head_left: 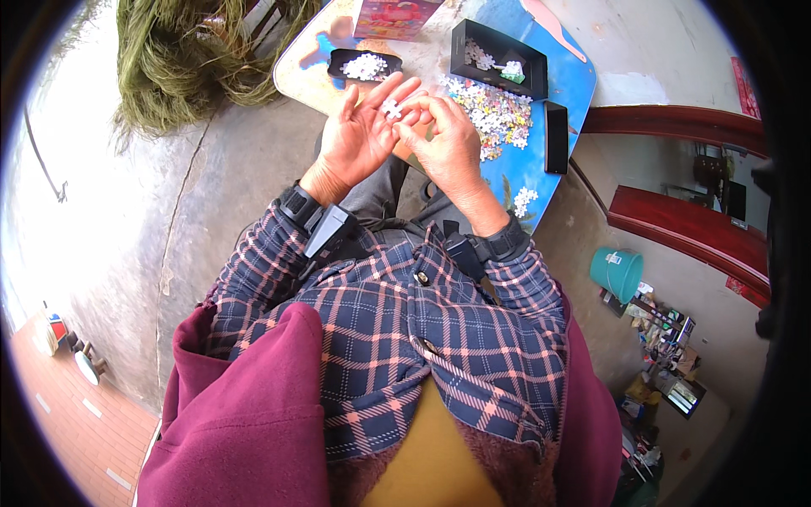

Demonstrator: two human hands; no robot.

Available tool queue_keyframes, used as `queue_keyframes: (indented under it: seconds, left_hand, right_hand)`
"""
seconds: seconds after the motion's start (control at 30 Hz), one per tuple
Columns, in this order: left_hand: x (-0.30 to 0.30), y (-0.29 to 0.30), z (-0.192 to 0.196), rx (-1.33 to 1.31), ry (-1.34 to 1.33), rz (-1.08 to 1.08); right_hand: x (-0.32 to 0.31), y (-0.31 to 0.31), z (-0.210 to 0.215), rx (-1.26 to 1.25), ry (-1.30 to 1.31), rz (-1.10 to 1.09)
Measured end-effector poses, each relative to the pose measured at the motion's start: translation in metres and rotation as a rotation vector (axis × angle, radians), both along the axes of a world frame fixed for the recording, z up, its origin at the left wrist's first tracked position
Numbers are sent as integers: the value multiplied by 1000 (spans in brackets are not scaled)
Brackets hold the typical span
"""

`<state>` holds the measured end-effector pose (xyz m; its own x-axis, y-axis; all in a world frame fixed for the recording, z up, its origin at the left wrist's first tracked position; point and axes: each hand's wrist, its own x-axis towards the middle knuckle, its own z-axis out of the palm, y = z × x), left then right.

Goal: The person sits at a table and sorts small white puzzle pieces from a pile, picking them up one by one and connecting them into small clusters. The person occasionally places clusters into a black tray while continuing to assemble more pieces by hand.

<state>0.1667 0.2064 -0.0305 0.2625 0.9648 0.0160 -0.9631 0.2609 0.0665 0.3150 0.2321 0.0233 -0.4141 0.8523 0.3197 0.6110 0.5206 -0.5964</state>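
My left hand (355, 139) is turned palm up, its fingers stretched out and apart. A small white jigsaw piece (391, 108) rests at the base of those fingers. Right beside it, my right hand (445, 139) has thumb and forefinger bent into a pinch; whatever sits between the tips is too small to make out. Just beyond my left fingers is a small black tray (336, 63) heaped with white pieces. A large spread of mixed, multicoloured jigsaw pieces (504, 114) lies on the table to the right of my right hand.
The blue picture-topped table (572, 82) also holds a black box (541, 72) with a few pieces, an upright black lid (555, 138), a red printed box (393, 19), a pink handle-shaped item (553, 27) and a small white cluster of pieces (525, 201). A teal bucket (615, 273) stands right.
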Motion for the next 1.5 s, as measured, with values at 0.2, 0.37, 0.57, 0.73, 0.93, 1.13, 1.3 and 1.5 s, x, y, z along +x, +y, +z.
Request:
queue_keyframes:
  seconds: [0.2,0.37,0.57,0.73,0.93,1.13,1.3,1.5]
  left_hand:
    - [7,-1,1,-7,-1,-2]
    - [7,-1,0,13,9,-12]
    - [7,-2,-2,-5,31,-9]
    - [4,-2,-8,-30,42,-8]
    - [-2,-4,-18,-168,194,16]
    - [-3,-5,-22,-180,349,11]
    - [-3,-5,-27,-186,374,-59]
    - [9,-3,-32,-206,507,-141]
  right_hand:
    - [-5,0,-3,196,-38,-3]
    - [-6,-1,-6,156,-81,-21]
    - [-8,-2,-10,163,-101,-9]
    - [-9,-2,-10,168,-100,-2]
    - [-1,1,-9,197,-123,-25]
    - [48,1,-17,172,-173,-66]
    - [123,-17,-29,66,-212,-199]
    - [196,-52,-33,26,-325,-387]
